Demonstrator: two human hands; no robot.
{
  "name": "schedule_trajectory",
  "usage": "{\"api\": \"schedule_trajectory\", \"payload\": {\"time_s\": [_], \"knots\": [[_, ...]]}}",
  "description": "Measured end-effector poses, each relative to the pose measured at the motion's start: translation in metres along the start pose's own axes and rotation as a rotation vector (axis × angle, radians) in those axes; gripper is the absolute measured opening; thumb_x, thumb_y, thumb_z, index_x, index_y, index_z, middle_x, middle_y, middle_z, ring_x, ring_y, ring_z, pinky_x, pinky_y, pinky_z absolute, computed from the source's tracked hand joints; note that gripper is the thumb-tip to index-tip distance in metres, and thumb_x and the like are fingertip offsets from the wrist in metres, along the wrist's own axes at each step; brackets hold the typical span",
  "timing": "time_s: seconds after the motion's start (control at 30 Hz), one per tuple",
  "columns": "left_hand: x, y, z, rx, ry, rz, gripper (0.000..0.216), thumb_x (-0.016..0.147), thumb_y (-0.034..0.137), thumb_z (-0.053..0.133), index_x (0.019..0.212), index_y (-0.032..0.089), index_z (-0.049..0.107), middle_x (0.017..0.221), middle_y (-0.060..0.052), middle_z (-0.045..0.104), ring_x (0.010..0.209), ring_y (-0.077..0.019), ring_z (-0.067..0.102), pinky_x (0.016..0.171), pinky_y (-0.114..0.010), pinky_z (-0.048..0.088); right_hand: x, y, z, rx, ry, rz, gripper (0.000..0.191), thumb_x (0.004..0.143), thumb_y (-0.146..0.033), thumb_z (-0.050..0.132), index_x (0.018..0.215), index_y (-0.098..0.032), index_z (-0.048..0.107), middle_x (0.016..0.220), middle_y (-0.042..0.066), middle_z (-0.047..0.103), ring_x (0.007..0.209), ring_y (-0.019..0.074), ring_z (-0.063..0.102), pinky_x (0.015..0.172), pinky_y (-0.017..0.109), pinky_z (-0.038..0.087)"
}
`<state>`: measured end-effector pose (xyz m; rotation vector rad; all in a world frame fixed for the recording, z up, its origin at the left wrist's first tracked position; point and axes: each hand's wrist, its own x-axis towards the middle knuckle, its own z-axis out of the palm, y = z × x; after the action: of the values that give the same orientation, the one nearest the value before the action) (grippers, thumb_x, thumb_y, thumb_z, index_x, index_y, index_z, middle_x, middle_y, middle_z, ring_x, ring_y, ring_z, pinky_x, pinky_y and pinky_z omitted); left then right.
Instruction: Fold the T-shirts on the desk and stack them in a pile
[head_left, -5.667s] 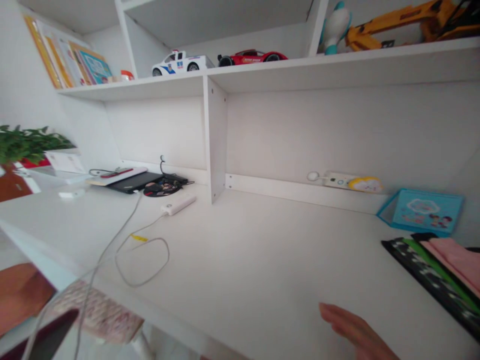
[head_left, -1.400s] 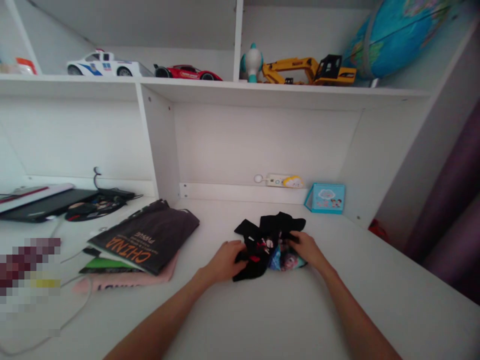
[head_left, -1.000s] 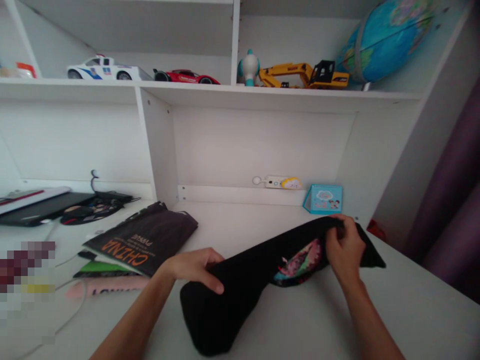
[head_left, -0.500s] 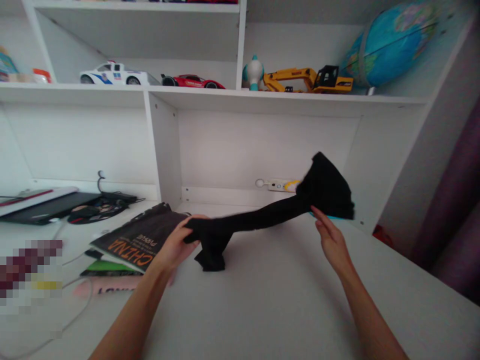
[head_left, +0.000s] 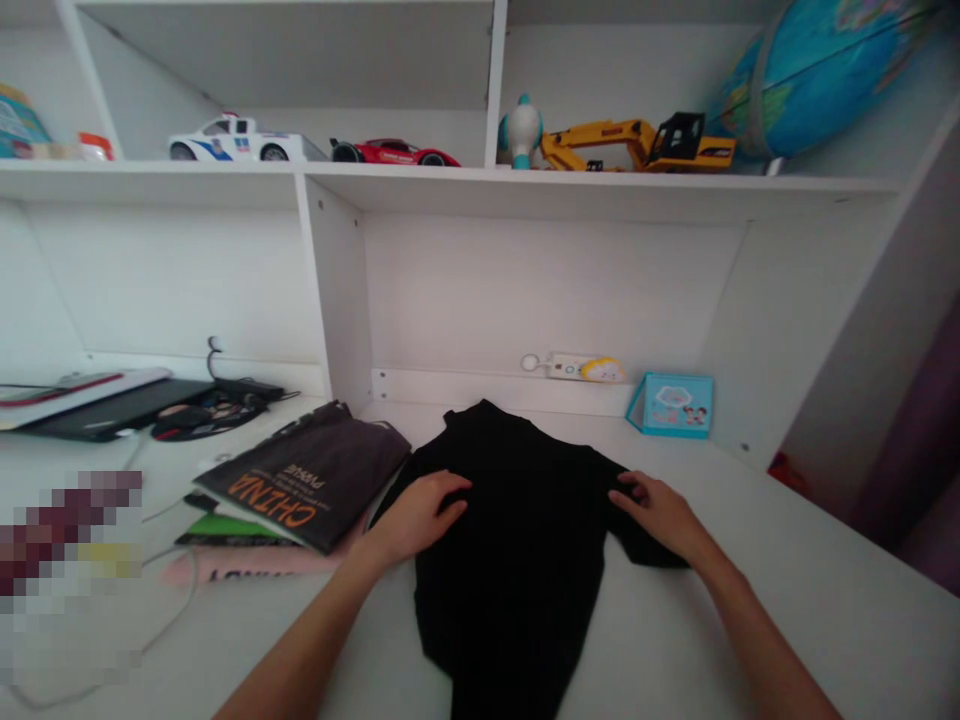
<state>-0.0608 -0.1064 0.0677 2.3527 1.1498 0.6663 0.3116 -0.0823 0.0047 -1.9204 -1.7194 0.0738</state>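
A black short-sleeved T-shirt (head_left: 517,530) lies spread on the white desk, its collar end toward the back and its lower part running out past the bottom of the view. My left hand (head_left: 420,515) is over the shirt's left shoulder area, thumb and fingers apart, with no cloth pinched between them. Over the right sleeve is my right hand (head_left: 660,510), its fingers loosely curled and apart, at or just above the cloth. The left sleeve is partly hidden behind my left hand and forearm.
Left of the shirt, a dark bag printed CHINA (head_left: 300,480) lies on a pile with a pink item (head_left: 247,562) beneath. A blue box-like stand (head_left: 679,405) and a power strip (head_left: 574,367) are at the back. Toy vehicles and a globe (head_left: 825,75) fill the shelf above.
The black shirt, held up bunched and stretched between both hands before, now lies spread flat on the desk. Both hands have come off their grip, and the blue stand is now uncovered.
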Motion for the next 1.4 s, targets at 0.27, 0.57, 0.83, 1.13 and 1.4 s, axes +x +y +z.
{"api": "schedule_trajectory", "payload": {"time_s": [0.27, 0.57, 0.83, 1.13, 1.4], "knots": [[0.004, -0.046, 0.012, 0.316, -0.061, -0.055, 0.042, 0.084, 0.040, 0.042, 0.112, 0.013, 0.059, 0.118, -0.014, 0.056, 0.113, -0.0276, 0.047, 0.095, -0.039, 0.035, -0.009, -0.013, 0.028, -0.170, -0.158, -0.067, 0.057, 0.078, -0.057, 0.041, 0.116, -0.018, 0.054, 0.110, 0.013, 0.057, 0.103, 0.0300, 0.052, 0.084, 0.045, 0.041], [0.005, -0.012, 0.018, 0.088, -0.038, 0.123, 0.033, 0.085, 0.037, 0.041, 0.105, 0.019, 0.061, 0.103, -0.006, 0.063, 0.095, -0.0187, 0.056, 0.087, -0.027, 0.039, 0.008, 0.009, 0.007, -0.315, 0.060, 0.112, 0.051, 0.087, -0.029, 0.027, 0.134, -0.007, 0.029, 0.134, 0.022, 0.035, 0.125, 0.0334, 0.029, 0.094, 0.058, 0.027], [0.004, -0.024, 0.018, 0.048, -0.039, -0.219, 0.056, 0.075, 0.055, 0.048, 0.114, 0.016, 0.053, 0.085, -0.008, 0.062, 0.075, -0.0205, 0.058, 0.067, -0.029, 0.042, -0.015, -0.026, 0.043, -0.235, -0.335, -0.049, 0.069, 0.080, -0.064, 0.030, 0.137, -0.026, 0.026, 0.143, 0.013, 0.023, 0.130, 0.0340, 0.015, 0.097, 0.058, 0.022], [-0.001, 0.004, 0.029, -0.117, -0.178, -0.123, 0.049, 0.067, 0.033, 0.061, 0.114, 0.022, 0.053, 0.087, -0.003, 0.056, 0.072, -0.0150, 0.052, 0.063, -0.024, 0.041, -0.009, -0.033, 0.038, -0.236, -0.401, -0.090, 0.068, 0.082, -0.064, 0.023, 0.139, -0.027, 0.019, 0.146, 0.010, 0.012, 0.132, 0.0298, 0.005, 0.101, 0.054, 0.015], [-0.003, -0.002, -0.011, -0.152, -0.128, -0.165, 0.033, 0.066, 0.019, 0.050, 0.095, 0.020, 0.065, 0.084, -0.002, 0.057, 0.065, -0.0123, 0.050, 0.055, -0.020, 0.040, -0.002, -0.039, 0.039, -0.226, -0.433, -0.212, 0.069, 0.082, -0.066, 0.019, 0.139, -0.027, 0.015, 0.146, 0.009, 0.008, 0.132, 0.0279, 0.003, 0.103, 0.053, 0.012]]}}
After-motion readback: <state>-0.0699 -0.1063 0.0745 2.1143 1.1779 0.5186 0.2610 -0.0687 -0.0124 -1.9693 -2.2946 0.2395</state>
